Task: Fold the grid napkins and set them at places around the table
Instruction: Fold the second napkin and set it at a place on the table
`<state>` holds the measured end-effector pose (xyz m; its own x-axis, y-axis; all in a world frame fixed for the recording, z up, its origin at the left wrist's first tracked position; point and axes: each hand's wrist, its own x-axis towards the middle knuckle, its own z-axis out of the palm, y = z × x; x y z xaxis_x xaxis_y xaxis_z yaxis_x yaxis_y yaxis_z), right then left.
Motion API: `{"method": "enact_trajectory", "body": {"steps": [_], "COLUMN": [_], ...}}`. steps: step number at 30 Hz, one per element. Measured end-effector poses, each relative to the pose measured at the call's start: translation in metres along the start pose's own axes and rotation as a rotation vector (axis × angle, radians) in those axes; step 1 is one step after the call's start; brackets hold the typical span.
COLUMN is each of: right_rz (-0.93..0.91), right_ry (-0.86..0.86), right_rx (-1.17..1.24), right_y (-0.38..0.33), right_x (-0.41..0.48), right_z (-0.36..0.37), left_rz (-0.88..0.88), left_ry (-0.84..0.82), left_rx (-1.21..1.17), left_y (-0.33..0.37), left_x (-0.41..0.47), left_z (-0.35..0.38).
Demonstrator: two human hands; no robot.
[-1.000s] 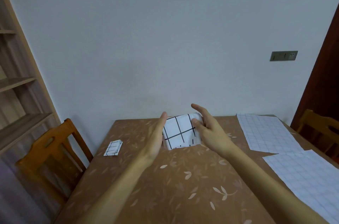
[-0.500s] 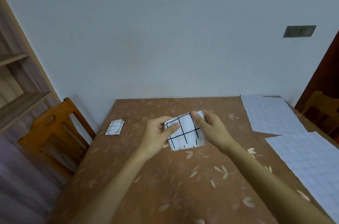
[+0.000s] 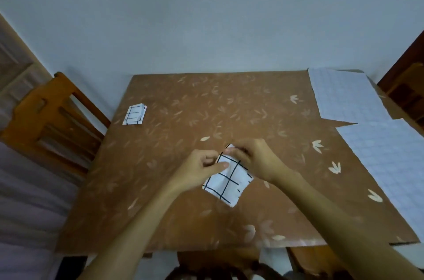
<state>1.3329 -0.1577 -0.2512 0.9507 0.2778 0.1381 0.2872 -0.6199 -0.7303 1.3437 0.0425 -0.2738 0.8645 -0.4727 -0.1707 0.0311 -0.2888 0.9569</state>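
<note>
As two hands (image 3: 197, 168) (image 3: 257, 160) pinch one napkin (image 3: 227, 182), second napkin (image 3: 134, 114)

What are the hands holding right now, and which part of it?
The part-folded grid napkin; the left grip pinches its upper left edge, the right grip its top corner.

Home dining rm: leaf-print table (image 3: 206, 105), wooden chair (image 3: 46, 116), shelf unit (image 3: 13, 68).

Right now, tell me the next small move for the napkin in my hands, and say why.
Probably fold the grid napkin in half once more, bringing its far edge toward the near edge. The left hand and right hand both pinch that far edge, and it looks larger than the folded napkin already set at the table edge by the wooden chair.
</note>
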Motion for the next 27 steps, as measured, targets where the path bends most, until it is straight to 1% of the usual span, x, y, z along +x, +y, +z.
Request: {"method": "enact_trajectory", "body": {"steps": [1,3,6,8,10,11,14,17,19,21,23,25,27], "right_rz": [0.045,0.212,0.505,0.633,0.677,0.689,0.751,0.825,0.851,0.85,0.807,0.737,0.671], "right_ry": [0.015,0.063,0.103,0.037,-0.084,-0.112,-0.058,0.054,0.083,0.049,-0.021,-0.104,-0.174], "right_rx": [0.039,0.177,0.522,0.67,0.683,0.688,0.681,0.539,0.439,0.338,0.233,0.13,0.062], "right_y": [0.002,0.007,0.022,0.03,0.033,0.036,0.051,0.075,0.093,0.107,0.115,0.117,0.118], "right_x": [0.001,-0.001,-0.011,-0.021,-0.03,-0.033,-0.034,-0.034,-0.036,-0.039,-0.041,-0.042,-0.042], "right_z": [0.004,0.01,0.026,0.044,0.065,0.075,0.097,0.111,0.124,0.137,0.148,0.157,0.166], "left_rz": [-0.011,-0.042,-0.137,-0.221,-0.306,-0.345,-0.46,-0.594,-0.651,-0.624,-0.535,-0.439,-0.333], "left_ry": [0.025,0.141,0.378,0.471,0.492,0.49,0.49,0.476,0.402,0.326,0.339,0.381,0.346], "left_rx": [-0.021,-0.106,-0.274,-0.38,-0.504,-0.556,-0.625,-0.604,-0.519,-0.323,-0.083,0.211,0.505], "left_y": [-0.008,-0.023,-0.049,-0.064,-0.076,-0.081,-0.097,-0.117,-0.131,-0.149,-0.166,-0.181,-0.193], "left_x": [0.001,0.004,0.009,0.01,0.011,0.011,0.009,0.004,-0.003,-0.01,-0.016,-0.02,-0.023], "left_z": [0.003,0.008,0.018,0.028,0.039,0.043,0.046,0.043,0.041,0.041,0.042,0.042,0.042]}}
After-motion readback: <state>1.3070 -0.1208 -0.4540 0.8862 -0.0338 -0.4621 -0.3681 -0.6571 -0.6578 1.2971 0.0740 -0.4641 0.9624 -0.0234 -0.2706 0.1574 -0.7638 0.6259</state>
